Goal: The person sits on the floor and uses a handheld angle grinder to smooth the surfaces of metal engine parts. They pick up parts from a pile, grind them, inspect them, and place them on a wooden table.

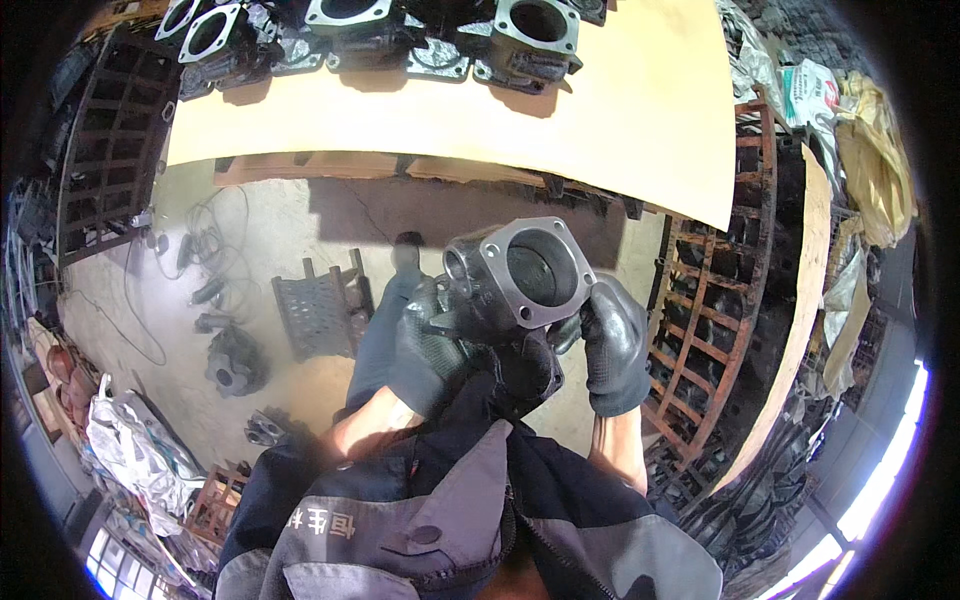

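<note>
gloved left hand point(428, 352) and right hand point(612, 345) both clasped around dark metal casting point(515, 285), above concrete floor point(270, 240)

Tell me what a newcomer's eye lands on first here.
The dark metal casting at centre, with its square flange and round bore facing the camera, held up by both black-gloved hands: left hand on its side, right hand on the other. Next, the pale wooden board across the top, with a row of similar castings along its far edge.
</note>
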Action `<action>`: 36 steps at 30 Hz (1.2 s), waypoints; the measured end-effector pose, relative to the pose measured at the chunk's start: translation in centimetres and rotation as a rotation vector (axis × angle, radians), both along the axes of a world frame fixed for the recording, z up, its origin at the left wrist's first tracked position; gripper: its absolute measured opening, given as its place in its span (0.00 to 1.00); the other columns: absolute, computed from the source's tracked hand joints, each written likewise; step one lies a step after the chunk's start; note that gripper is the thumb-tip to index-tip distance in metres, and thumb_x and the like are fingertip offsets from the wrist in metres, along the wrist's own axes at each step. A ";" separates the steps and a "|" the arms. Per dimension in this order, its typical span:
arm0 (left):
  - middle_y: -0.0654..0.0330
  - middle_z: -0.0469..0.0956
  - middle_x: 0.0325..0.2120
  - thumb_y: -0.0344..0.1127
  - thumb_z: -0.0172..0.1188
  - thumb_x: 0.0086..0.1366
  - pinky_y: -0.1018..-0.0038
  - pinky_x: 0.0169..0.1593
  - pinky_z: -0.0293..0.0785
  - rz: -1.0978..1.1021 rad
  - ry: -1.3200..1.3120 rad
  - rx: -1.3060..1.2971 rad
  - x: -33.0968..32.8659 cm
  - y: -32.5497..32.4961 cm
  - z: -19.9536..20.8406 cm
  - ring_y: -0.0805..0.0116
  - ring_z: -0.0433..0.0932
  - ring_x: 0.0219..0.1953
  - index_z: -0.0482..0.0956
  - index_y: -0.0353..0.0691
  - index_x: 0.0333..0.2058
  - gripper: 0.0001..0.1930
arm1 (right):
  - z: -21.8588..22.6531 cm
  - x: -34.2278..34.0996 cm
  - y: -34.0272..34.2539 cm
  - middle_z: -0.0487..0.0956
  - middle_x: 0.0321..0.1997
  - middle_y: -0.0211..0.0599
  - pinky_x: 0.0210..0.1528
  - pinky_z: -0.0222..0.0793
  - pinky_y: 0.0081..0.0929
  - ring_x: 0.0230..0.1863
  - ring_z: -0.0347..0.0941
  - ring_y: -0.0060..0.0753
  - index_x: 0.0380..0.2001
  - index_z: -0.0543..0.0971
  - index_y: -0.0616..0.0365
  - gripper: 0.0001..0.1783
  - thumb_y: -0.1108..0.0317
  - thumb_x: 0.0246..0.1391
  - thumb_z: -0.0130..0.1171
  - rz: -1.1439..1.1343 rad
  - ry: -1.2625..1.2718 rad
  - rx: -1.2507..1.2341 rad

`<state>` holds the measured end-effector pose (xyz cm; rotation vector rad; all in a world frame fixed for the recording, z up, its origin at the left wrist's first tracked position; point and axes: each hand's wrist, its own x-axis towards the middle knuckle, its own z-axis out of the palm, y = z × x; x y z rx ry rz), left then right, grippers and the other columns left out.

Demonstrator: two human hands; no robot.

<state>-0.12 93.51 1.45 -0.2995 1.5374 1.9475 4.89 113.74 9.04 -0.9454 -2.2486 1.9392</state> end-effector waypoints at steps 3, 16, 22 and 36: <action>0.55 0.81 0.43 0.44 0.44 0.76 0.55 0.55 0.77 -0.152 0.132 -0.153 -1.3 -1.1 -1.5 0.56 0.80 0.47 0.77 0.44 0.46 0.15 | -0.5 -0.7 -0.1 0.78 0.29 0.34 0.30 0.66 0.20 0.28 0.71 0.21 0.45 0.80 0.70 0.24 0.57 0.70 0.46 0.003 -0.010 -0.013; 0.55 0.78 0.54 0.40 0.43 0.78 0.65 0.55 0.80 -0.100 -0.023 0.385 -8.1 1.2 4.5 0.63 0.79 0.52 0.73 0.37 0.59 0.19 | 1.6 -1.5 -0.5 0.79 0.35 0.34 0.31 0.68 0.25 0.31 0.70 0.21 0.37 0.81 0.66 0.18 0.60 0.66 0.52 -0.051 0.100 0.140; 0.54 0.76 0.59 0.37 0.41 0.80 0.70 0.61 0.75 -0.150 -0.198 0.570 -10.5 5.4 5.0 0.66 0.77 0.56 0.71 0.33 0.63 0.21 | 3.7 -2.2 2.2 0.82 0.42 0.34 0.43 0.73 0.26 0.40 0.77 0.25 0.49 0.81 0.66 0.22 0.60 0.57 0.60 -0.254 0.038 -0.235; 0.54 0.79 0.53 0.51 0.41 0.80 0.67 0.59 0.77 -0.073 -0.426 0.776 -13.0 20.1 6.6 0.67 0.79 0.52 0.71 0.32 0.63 0.28 | 1.0 -4.8 18.0 0.84 0.31 0.33 0.31 0.71 0.23 0.29 0.76 0.20 0.40 0.84 0.65 0.14 0.63 0.60 0.63 -0.042 -0.035 -0.113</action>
